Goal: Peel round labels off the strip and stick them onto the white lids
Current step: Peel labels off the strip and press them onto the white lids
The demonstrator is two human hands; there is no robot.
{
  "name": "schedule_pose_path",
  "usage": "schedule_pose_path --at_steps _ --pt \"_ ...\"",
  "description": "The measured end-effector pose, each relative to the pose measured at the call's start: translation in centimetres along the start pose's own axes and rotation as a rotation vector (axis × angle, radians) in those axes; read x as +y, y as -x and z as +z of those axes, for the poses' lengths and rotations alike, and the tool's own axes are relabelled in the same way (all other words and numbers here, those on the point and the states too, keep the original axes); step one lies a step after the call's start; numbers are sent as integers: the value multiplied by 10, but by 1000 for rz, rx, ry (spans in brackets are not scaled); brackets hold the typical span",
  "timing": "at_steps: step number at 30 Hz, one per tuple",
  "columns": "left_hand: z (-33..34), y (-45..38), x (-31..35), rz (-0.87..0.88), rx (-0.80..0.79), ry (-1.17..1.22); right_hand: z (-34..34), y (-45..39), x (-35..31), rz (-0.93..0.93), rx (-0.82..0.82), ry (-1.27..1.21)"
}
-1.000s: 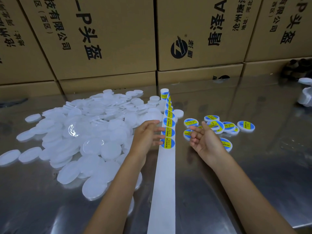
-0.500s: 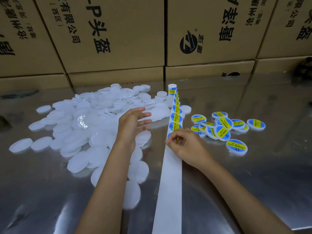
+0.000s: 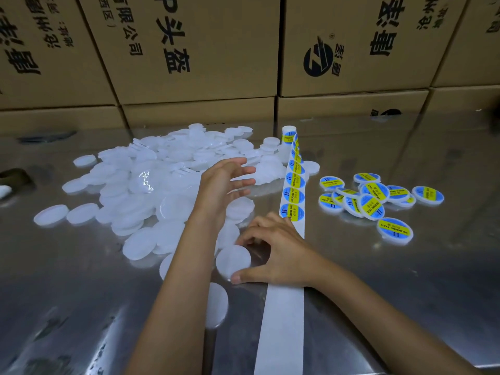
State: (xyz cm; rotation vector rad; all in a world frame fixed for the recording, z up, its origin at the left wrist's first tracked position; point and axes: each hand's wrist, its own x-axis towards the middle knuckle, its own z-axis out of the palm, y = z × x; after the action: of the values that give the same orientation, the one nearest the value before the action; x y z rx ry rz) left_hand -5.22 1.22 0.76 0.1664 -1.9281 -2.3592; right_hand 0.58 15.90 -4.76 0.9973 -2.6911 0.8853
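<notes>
A long white backing strip (image 3: 284, 320) runs up the middle of the steel table; blue-and-yellow round labels (image 3: 293, 196) sit on its far half, ending at a small roll (image 3: 288, 133). A big pile of plain white lids (image 3: 151, 182) lies to its left. My left hand (image 3: 221, 182) hovers over the pile's right edge, fingers straight, holding nothing. My right hand (image 3: 278, 250) reaches left across the strip, thumb and fingers curled round the rim of one white lid (image 3: 231, 261) lying on the table. No label shows in that hand.
Several labelled lids (image 3: 374, 197) lie clustered right of the strip. Stacked cardboard boxes (image 3: 189, 50) wall off the back of the reflective table (image 3: 405, 293). A dark object (image 3: 13, 174) sits at the left edge.
My right hand left the nearest label on the strip and moved left and nearer, onto a white lid. My left hand lifted from beside the strip to above the pile.
</notes>
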Motion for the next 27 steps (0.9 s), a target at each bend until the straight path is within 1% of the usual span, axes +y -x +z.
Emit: schedule_pose_path --at_steps 2,7,10,12,14,15,17,19,21,24,27 --pt "2 0 -1 -4 -26 -27 -3 -1 4 16 70 -19" --pt "8 2 -2 -37 -133 -116 -24 -3 27 166 397 -45" --pt "14 6 -6 -123 -233 -172 -33 -2 37 238 568 -58" --pt "20 10 -9 -201 -339 -124 -34 -1 40 249 614 -91" --pt "27 14 -13 -201 -396 -111 -33 -1 44 255 589 -109" --pt "30 15 -15 -179 -382 -125 -32 -1 47 269 557 -118" --pt "34 15 -18 -135 -295 -154 -30 -2 55 318 476 -112" --pt "36 14 -21 -132 -210 -154 -26 -2 65 358 366 3" --pt "36 12 -23 -143 -160 -144 -21 -1 72 352 262 141" --pt "37 10 -24 -144 -138 -139 -20 0 75 343 243 215" --pt "41 10 -26 -128 -149 -152 -22 0 75 374 262 178"
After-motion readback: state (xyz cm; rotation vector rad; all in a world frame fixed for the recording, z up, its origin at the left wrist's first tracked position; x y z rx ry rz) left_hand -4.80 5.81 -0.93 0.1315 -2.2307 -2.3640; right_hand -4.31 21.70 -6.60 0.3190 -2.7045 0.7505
